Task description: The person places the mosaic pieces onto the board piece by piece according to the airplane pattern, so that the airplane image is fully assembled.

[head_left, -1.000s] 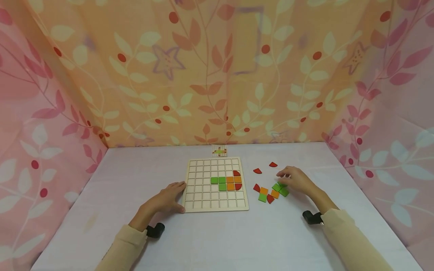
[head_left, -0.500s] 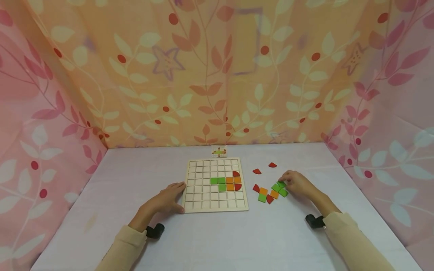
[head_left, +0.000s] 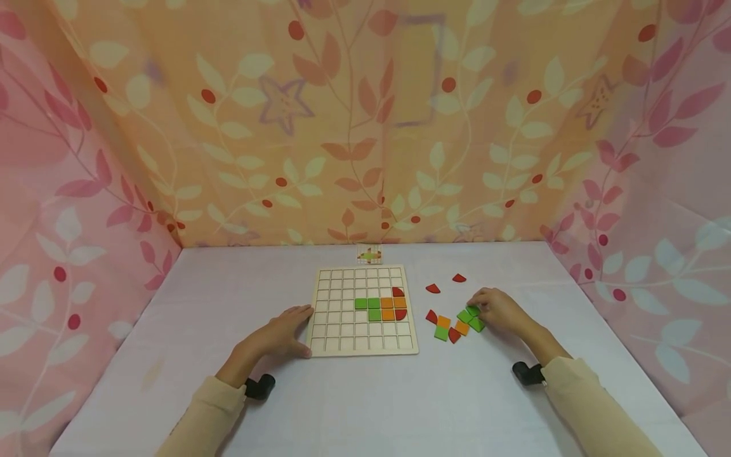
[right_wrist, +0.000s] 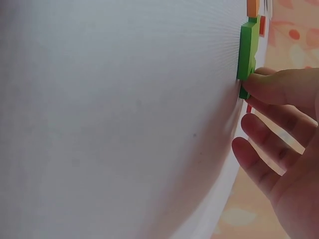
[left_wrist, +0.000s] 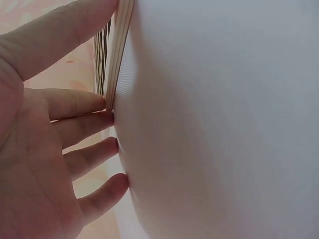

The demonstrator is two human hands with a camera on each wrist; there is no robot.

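A square wooden grid board [head_left: 341, 329] lies in the middle of the table. Set in its cells are green and orange square tiles and two red quarter-round pieces [head_left: 398, 292]. My left hand [head_left: 282, 332] touches the board's left edge with thumb and fingertips, fingers extended, as the left wrist view also shows. To the right of the board, my right hand [head_left: 499, 311] pinches a green square tile [right_wrist: 243, 91] between thumb and index finger. This tile is still among the loose pieces, partly hidden by the fingers. Beside it lie other green tiles [head_left: 476, 324] and an orange tile [head_left: 462, 328].
More loose red quarter-round pieces [head_left: 433, 289] lie to the board's right, with a green tile [head_left: 441, 332] nearer the front. A small pattern card [head_left: 369, 254] stands behind the board. Patterned curtains [head_left: 365, 127] enclose the table at the back and sides.
My right hand has lowered slightly onto the green tiles, and its fingers have closed on one. The left hand and the board have stayed in place.
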